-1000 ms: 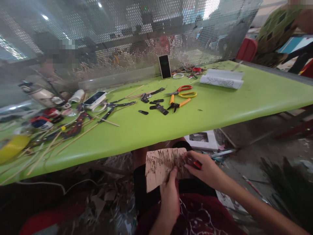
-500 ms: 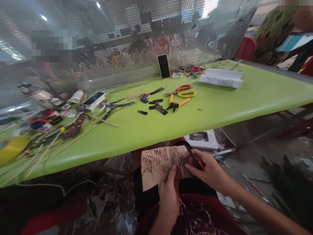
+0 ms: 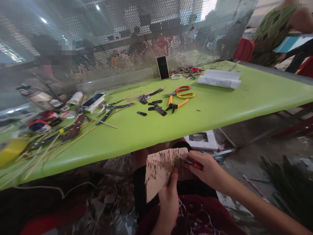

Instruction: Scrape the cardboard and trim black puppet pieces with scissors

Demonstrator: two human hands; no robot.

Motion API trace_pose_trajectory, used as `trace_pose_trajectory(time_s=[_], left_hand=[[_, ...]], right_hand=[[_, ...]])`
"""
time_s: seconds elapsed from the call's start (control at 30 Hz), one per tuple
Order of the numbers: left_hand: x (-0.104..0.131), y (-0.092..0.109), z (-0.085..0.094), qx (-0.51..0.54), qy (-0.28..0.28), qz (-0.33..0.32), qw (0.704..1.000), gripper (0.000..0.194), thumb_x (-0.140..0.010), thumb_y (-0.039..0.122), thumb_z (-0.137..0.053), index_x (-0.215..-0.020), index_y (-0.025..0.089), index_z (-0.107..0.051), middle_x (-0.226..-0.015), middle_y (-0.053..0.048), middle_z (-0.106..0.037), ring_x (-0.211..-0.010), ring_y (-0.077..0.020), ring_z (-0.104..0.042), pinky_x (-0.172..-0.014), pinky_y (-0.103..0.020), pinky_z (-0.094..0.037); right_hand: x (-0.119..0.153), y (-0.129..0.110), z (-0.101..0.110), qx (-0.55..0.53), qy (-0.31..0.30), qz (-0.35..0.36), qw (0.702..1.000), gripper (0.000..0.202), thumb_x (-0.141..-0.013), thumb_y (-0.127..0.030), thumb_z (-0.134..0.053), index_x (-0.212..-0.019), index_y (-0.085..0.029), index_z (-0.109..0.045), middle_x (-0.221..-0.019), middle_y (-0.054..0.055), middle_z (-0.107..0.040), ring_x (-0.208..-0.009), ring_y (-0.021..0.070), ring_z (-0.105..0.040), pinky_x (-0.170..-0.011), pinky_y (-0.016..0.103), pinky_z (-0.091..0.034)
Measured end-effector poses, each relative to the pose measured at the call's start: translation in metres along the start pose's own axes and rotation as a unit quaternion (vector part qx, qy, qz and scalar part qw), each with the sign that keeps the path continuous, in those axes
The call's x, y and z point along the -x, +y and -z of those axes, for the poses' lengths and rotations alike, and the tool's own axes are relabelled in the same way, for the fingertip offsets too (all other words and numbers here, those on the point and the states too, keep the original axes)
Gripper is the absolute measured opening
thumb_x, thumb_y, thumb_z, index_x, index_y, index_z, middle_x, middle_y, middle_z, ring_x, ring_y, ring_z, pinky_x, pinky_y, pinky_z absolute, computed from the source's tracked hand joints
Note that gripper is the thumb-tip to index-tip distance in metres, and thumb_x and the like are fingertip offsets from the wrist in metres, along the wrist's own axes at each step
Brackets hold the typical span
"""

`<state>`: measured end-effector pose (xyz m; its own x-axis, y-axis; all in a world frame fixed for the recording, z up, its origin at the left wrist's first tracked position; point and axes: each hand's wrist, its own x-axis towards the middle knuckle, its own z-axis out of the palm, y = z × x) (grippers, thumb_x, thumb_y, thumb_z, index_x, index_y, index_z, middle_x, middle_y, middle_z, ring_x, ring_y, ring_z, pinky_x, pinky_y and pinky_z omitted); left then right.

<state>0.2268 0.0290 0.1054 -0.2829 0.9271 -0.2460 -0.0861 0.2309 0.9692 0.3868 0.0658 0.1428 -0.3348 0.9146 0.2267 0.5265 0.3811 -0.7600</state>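
Slit-marked board (image 3: pixel 156 173) gripped above the lap (image 3: pixel 140 186)

The tan board sits tilted at the lower middle of the frame, just short of the table (image 3: pixel 110 138). The left hand (image 3: pixel 168 197) grips its lower edge, thumb across the face and fingers hidden behind, presumably to steady it. The right hand (image 3: pixel 200 166) is closed around a slim red-and-black tool (image 3: pixel 198 166) at the board's right end; the tip is too blurred to make out. Holding the work low probably leaves both wrists free. At upper centre, scissors (image 3: pixel 175 94), orange-handled pliers (image 3: pixel 173 106) and black strips (image 3: pixel 160 110) lie close together, seemingly for easy reach.
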Motion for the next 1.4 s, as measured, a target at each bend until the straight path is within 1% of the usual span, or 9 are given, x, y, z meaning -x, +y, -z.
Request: trace_pose_trajectory(time_s=[0.27, 0.47, 0.63, 0.77, 0.9, 1.03, 1.2, 1.3, 1.4], left_hand=[[-0.011, 0.002, 0.001, -0.01, -0.049, -0.017, 0.999, 0.035, -0.076, 0.029, -0.068, -0.109, 0.016, -0.068, -0.124, -0.01, -0.065, -0.126, -0.0295, -0.051, -0.114, -0.042, -0.029], [-0.015, 0.008, -0.004, 0.074, -0.101, 0.018, 0.992, 0.041, -0.075, 0.025, -0.07, -0.114, 0.016, -0.065, -0.123, -0.01, -0.066, -0.118, -0.0271, -0.058, -0.108, -0.039, -0.039], [-0.013, 0.007, -0.009, 0.133, -0.089, 0.052, 0.986, 0.041, -0.071, 0.025, -0.074, -0.11, 0.014, -0.067, -0.118, -0.01, -0.068, -0.117, -0.0286, -0.059, -0.107, -0.04, -0.04], [-0.01, 0.006, -0.014, 0.21, -0.069, 0.109, 0.969, 0.052, -0.069, 0.022, -0.076, -0.119, 0.018, -0.061, -0.118, -0.009, -0.068, -0.116, -0.0292, -0.06, -0.101, -0.04, -0.047], [-0.009, 0.003, -0.015, 0.231, -0.019, 0.14, 0.963, 0.058, -0.071, 0.02, -0.075, -0.125, 0.023, -0.055, -0.124, -0.008, -0.065, -0.116, -0.027, -0.06, -0.101, -0.041, -0.048], [-0.008, -0.001, -0.012, 0.114, 0.027, 0.054, 0.992, 0.044, -0.076, 0.026, -0.071, -0.119, 0.02, -0.06, -0.132, -0.008, -0.06, -0.128, -0.0275, -0.051, -0.112, -0.042, -0.036], [-0.002, -0.008, 0.0, -0.107, -0.01, -0.092, 0.99, 0.03, -0.08, 0.034, -0.065, -0.104, 0.018, -0.071, -0.124, -0.011, -0.065, -0.129, -0.0297, -0.049, -0.118, -0.043, -0.023], [0.001, -0.01, 0.003, -0.148, -0.02, -0.108, 0.983, 0.027, -0.082, 0.036, -0.064, -0.101, 0.02, -0.074, -0.118, -0.009, -0.069, -0.125, -0.0298, -0.053, -0.119, -0.043, -0.019], [0.001, -0.009, 0.002, -0.118, -0.003, -0.099, 0.988, 0.027, -0.08, 0.037, -0.067, -0.1, 0.021, -0.075, -0.116, -0.009, -0.069, -0.124, -0.0302, -0.053, -0.119, -0.041, -0.02]], right_hand=[[-0.008, 0.001, 0.017, 0.005, -0.114, -0.002, 0.993, 0.03, -0.086, -0.01, -0.054, -0.111, -0.024, -0.065, -0.097, 0.002, -0.071, -0.082, 0.0155, -0.065, -0.072, 0.027, -0.048], [-0.009, -0.002, 0.021, 0.175, -0.159, 0.03, 0.971, 0.021, -0.085, -0.009, -0.048, -0.1, -0.017, -0.061, -0.083, 0.006, -0.07, -0.068, 0.0175, -0.062, -0.056, 0.028, -0.038], [-0.009, 0.006, 0.016, 0.239, -0.17, 0.085, 0.952, 0.024, -0.078, -0.005, -0.046, -0.097, -0.015, -0.057, -0.08, 0.006, -0.068, -0.062, 0.0162, -0.059, -0.053, 0.027, -0.03], [-0.01, 0.011, 0.013, 0.224, -0.167, 0.028, 0.96, 0.023, -0.076, -0.006, -0.045, -0.093, -0.015, -0.058, -0.074, 0.006, -0.067, -0.059, 0.0158, -0.056, -0.053, 0.027, -0.03], [-0.007, 0.016, 0.01, 0.108, -0.121, -0.053, 0.985, 0.015, -0.085, -0.015, -0.045, -0.095, -0.017, -0.057, -0.077, 0.004, -0.065, -0.064, 0.0137, -0.055, -0.059, 0.024, -0.037], [-0.001, 0.014, -0.003, 0.057, -0.023, -0.102, 0.993, 0.015, -0.09, -0.03, -0.048, -0.081, -0.019, -0.049, -0.072, 0.003, -0.061, -0.062, 0.0131, -0.05, -0.057, 0.024, -0.038], [0.0, 0.002, -0.021, 0.045, 0.021, -0.142, 0.989, 0.021, -0.088, -0.029, -0.047, -0.071, -0.02, -0.042, -0.063, 0.001, -0.055, -0.055, 0.0123, -0.043, -0.051, 0.025, -0.032], [-0.002, 0.0, -0.024, -0.006, 0.017, -0.13, 0.991, 0.019, -0.088, -0.028, -0.045, -0.071, -0.019, -0.044, -0.066, 0.001, -0.055, -0.058, 0.0125, -0.043, -0.052, 0.024, -0.034], [-0.003, 0.002, -0.023, -0.07, 0.005, -0.153, 0.986, 0.02, -0.089, -0.031, -0.045, -0.073, -0.019, -0.046, -0.066, 0.001, -0.054, -0.059, 0.013, -0.043, -0.051, 0.024, -0.035]])
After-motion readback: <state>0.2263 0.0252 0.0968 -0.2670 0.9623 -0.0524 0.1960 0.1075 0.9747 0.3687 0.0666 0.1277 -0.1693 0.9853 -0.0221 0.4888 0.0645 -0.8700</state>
